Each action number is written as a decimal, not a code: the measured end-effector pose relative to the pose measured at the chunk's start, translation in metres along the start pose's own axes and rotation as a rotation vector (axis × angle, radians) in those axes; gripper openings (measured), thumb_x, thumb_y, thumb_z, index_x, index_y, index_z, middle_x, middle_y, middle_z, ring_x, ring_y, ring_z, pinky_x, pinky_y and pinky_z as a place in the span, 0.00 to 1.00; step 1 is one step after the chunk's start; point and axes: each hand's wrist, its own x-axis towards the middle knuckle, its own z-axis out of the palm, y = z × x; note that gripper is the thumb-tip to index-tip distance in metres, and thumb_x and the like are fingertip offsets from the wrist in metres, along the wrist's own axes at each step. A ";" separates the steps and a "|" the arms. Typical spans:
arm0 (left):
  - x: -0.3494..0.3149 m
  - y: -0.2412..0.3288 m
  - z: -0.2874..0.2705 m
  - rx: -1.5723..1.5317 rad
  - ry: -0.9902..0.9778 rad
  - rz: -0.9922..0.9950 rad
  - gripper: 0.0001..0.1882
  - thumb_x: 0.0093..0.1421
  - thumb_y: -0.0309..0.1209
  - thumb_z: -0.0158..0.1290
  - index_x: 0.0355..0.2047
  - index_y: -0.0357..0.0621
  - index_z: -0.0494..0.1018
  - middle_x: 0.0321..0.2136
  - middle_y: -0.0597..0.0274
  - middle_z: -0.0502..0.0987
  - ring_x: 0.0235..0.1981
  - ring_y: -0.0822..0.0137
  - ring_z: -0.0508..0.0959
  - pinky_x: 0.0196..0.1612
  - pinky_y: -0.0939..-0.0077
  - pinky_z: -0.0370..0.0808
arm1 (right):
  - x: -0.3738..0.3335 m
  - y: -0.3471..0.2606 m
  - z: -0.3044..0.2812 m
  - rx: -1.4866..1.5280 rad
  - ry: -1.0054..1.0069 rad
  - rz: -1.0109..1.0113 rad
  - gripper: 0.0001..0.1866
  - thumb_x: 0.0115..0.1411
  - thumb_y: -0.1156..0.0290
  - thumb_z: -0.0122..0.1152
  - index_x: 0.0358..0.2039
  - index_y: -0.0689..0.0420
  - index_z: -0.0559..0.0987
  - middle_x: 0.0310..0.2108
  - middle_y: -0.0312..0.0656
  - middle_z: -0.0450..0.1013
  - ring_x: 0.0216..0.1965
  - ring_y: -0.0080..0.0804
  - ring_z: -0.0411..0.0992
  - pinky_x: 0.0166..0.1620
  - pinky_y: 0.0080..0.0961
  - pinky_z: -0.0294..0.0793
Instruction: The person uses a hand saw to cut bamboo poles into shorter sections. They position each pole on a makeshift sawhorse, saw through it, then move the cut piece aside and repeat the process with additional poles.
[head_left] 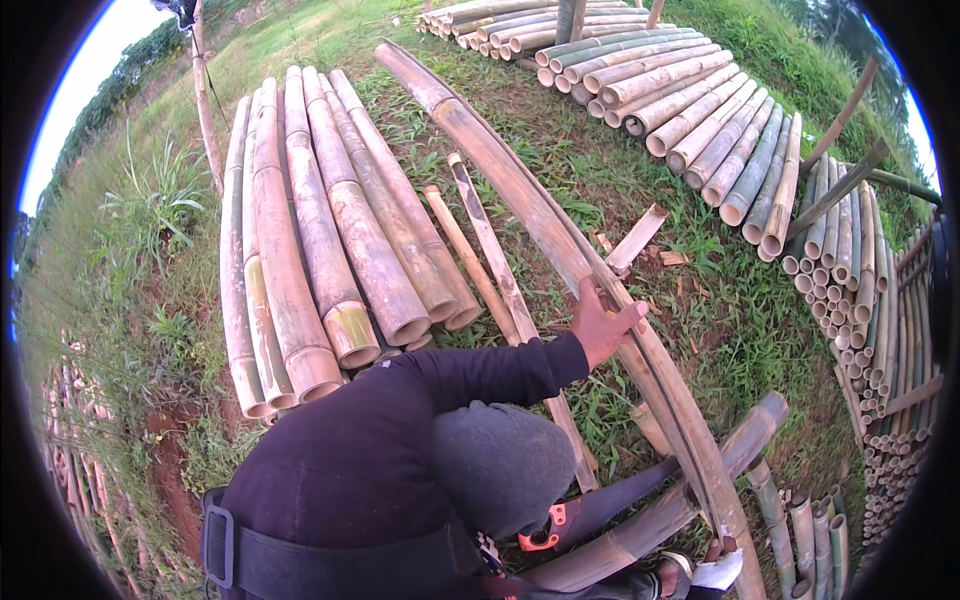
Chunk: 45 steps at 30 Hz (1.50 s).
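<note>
A brown, weathered bamboo, ringed and split lengthwise, is laid mid-scene, its long axis from far left to near right, across a log. It is gripped by a co-worker's hand, fingers curled; the wearer's hands cannot be told. Hollow poles are ranged left on grass.

The split bamboo pole is showing weathered tan-brown with dark lengthwise streaks, the neighbouring whole poles are displaying mottled pinkish-brown with green patches, and the co-worker's cap and top are presenting grey and purplish-black respectively.
</note>
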 end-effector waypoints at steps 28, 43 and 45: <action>0.039 -0.046 0.046 1.551 -1.145 1.007 0.22 0.63 0.28 0.56 0.58 0.52 0.76 0.44 0.54 0.81 0.44 0.49 0.80 0.47 0.56 0.78 | 0.062 -0.053 0.019 -0.583 0.250 -0.048 0.22 0.54 0.67 0.68 0.50 0.53 0.77 0.45 0.41 0.77 0.50 0.42 0.76 0.58 0.47 0.72; 0.036 -0.054 0.038 1.394 -1.264 0.914 0.24 0.59 0.22 0.58 0.57 0.44 0.77 0.49 0.49 0.79 0.50 0.45 0.77 0.55 0.56 0.75 | -0.146 -0.259 0.222 -0.141 -0.595 0.128 0.13 0.55 0.64 0.66 0.39 0.53 0.86 0.37 0.46 0.83 0.41 0.43 0.82 0.50 0.49 0.75; 0.034 -0.052 0.041 1.409 -1.258 0.909 0.24 0.59 0.22 0.58 0.57 0.44 0.78 0.49 0.49 0.80 0.50 0.45 0.77 0.56 0.56 0.75 | -0.142 -0.258 0.228 -0.154 -0.553 0.183 0.13 0.55 0.64 0.65 0.40 0.55 0.85 0.38 0.47 0.83 0.41 0.44 0.82 0.51 0.49 0.75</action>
